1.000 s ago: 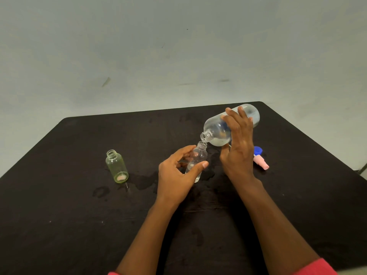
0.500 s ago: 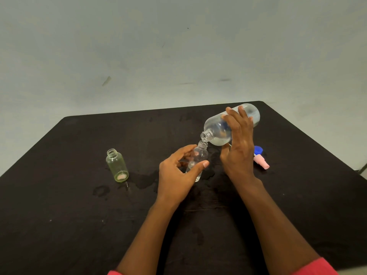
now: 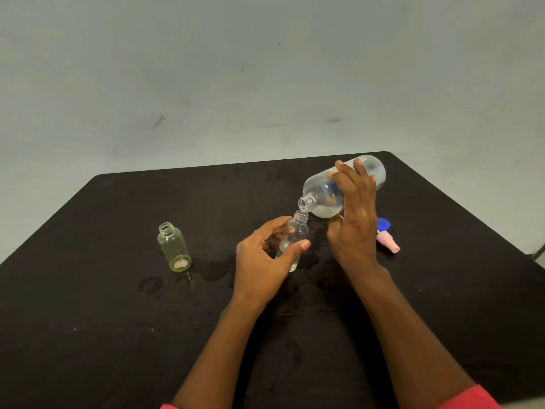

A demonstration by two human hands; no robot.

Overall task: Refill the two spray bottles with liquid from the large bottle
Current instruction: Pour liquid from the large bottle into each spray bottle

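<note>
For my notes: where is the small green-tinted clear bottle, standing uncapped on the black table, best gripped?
Round the straight middle wall of the small green-tinted bottle, coming from its side: it stands upright, free of neighbours, and a grasp from above would likely cover the open mouth.

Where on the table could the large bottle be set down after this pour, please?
Bare table lies behind the green bottle up to the far edge, in the near-left corner, and right of the pink sprayer and blue cap. The centre is crowded: left hand round the clear bottle, right hand tipping the large bottle. Wet marks near the green bottle.
</note>
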